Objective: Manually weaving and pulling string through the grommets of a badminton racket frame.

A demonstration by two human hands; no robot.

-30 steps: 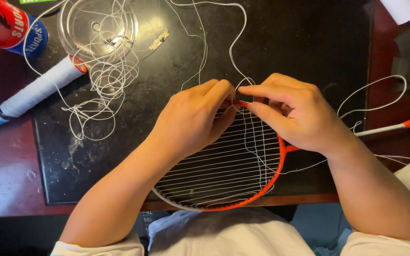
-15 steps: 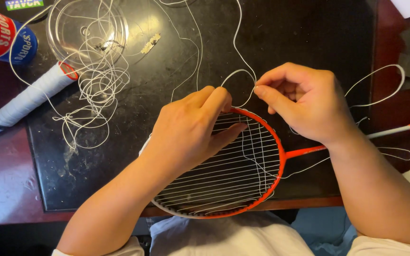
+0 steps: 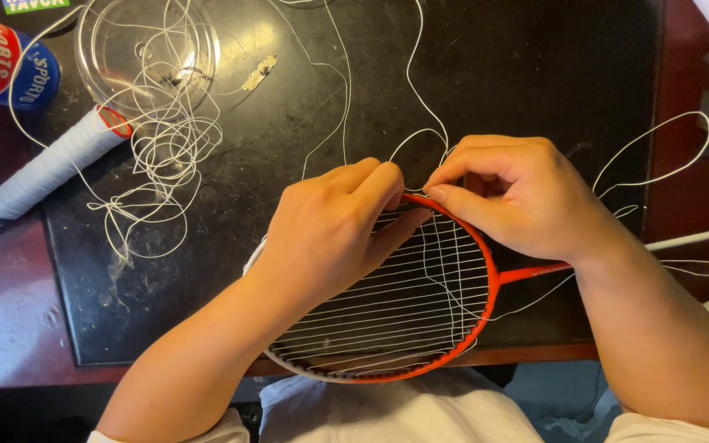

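You are threading the white string [image 3: 420,98] at the top rim of the orange badminton racket head [image 3: 486,287] over the desk [image 3: 535,74] edge, your left hand [image 3: 330,238] pressing the frame, your right hand [image 3: 519,197] pinching the string, which probably needs a steady pull next.

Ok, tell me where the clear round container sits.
The clear round container sits at the head view's upper left on the black mat, amid loose white string.

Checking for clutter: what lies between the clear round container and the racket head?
In the head view, loose white string on the black mat.
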